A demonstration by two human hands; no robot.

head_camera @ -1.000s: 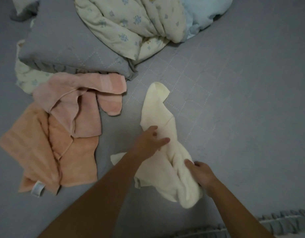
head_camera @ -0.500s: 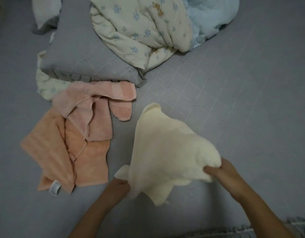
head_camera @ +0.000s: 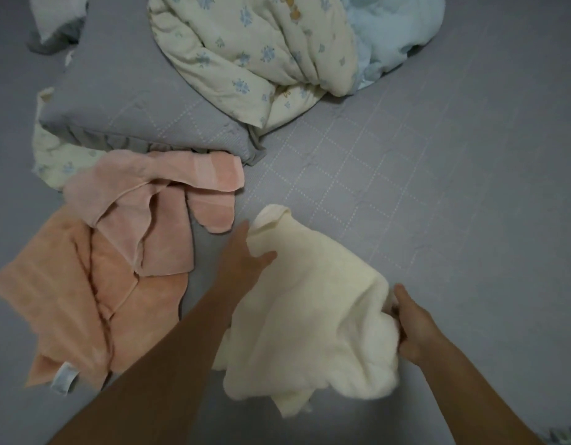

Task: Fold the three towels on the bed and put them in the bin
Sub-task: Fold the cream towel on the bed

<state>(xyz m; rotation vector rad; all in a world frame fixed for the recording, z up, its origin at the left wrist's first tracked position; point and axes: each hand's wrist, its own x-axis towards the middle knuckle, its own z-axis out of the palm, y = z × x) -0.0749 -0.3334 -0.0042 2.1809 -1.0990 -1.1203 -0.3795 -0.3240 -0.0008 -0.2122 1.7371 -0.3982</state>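
Spreading out the cream towel [head_camera: 309,303] at the lower centre of the frame, we are only getting started on the first of the three. Our left hand [head_camera: 245,255] is pinching the towel's far corner between thumb and fingers, and our right hand [head_camera: 412,326] is gripping a bunched edge at the lower right, fingers curled round the cloth. The towel is lying rumpled on the grey bed [head_camera: 438,187], part of it apparently lifted between our hands; no clean fold is showing in it yet.

The pink towel [head_camera: 155,213] and the orange towel [head_camera: 85,300] are lying crumpled at the left of the frame, the pink one overlapping the orange one's upper edge, and we are touching neither. Above them a grey pillow [head_camera: 133,91] and a flowered quilt [head_camera: 261,59] are filling the upper part of the frame.

We are seeing no bin anywhere in this view. By our judgement nearly everything is left: flattening and folding this towel, doing the same with the other two, and carrying all three to the bin.
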